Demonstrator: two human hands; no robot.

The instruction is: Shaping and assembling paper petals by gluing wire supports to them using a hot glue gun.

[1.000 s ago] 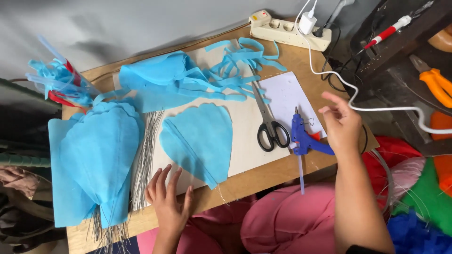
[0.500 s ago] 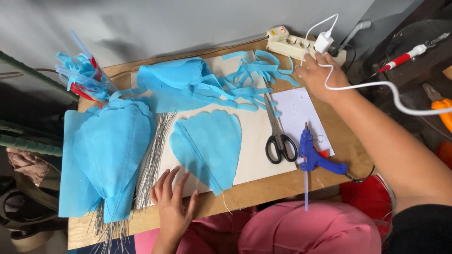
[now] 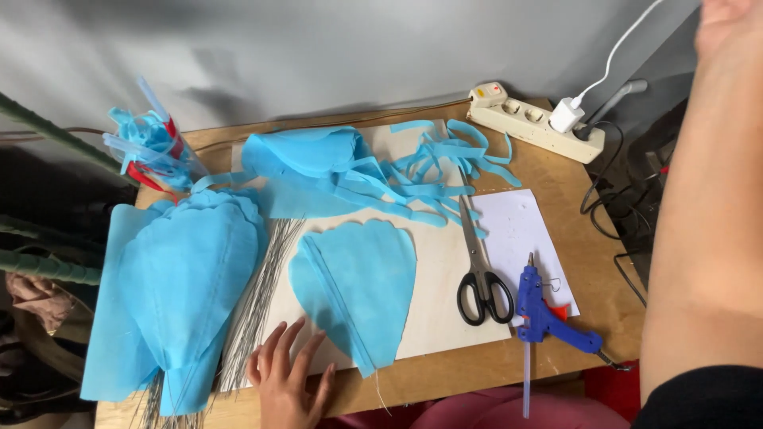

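The left hand (image 3: 288, 380) lies flat, fingers spread, on a pale board (image 3: 437, 314) at 6 o'clock, its fingertips just beside a blue fabric petal (image 3: 358, 290). Thin wires (image 3: 258, 306) lie to the hand's 11 o'clock, beside a stack of petals (image 3: 179, 294) at 8 o'clock. Scissors (image 3: 479, 270) and a blue glue gun (image 3: 544, 314) lie at 4 o'clock, the gun partly on white paper (image 3: 520, 230). A power strip (image 3: 532, 121) sits at 1 o'clock. The right hand (image 3: 727, 20) is raised at the top right corner, mostly cut off.

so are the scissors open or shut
Shut: the scissors lie flat on the pale board, blades together in one thin line, black handles touching.
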